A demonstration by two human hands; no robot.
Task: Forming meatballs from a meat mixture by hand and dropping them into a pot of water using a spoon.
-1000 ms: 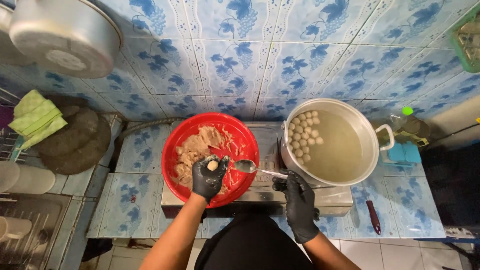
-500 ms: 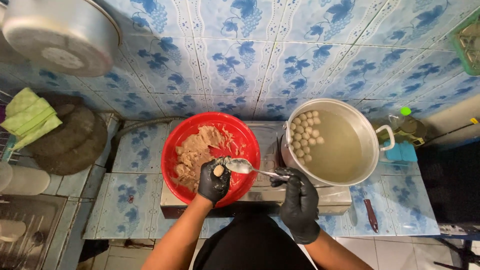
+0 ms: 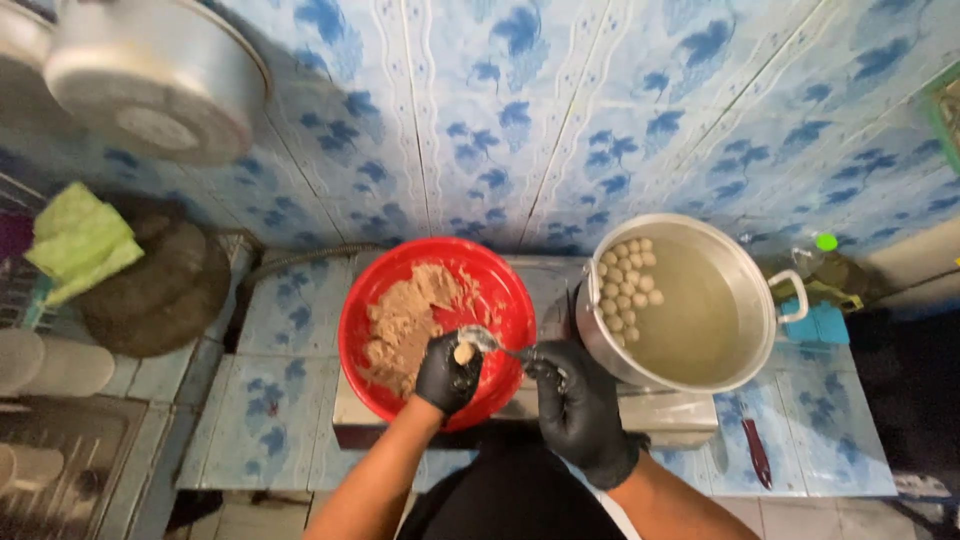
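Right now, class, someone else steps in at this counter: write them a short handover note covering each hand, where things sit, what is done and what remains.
Left hand, black-gloved, squeezes a pale ball of paste up over the red bowl.
Right hand, gloved, holds a spoon with its tip at that ball.
Done: many balls float in the pot to the right.
Left: a mound of paste remains in the bowl.

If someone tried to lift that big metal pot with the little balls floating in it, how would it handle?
The pot is probably heavy, since cloudy liquid fills it nearly to the rim. Tilted, it would likely slosh, and the balls would drift. Its side handle looks small, so two hands seem wiser.
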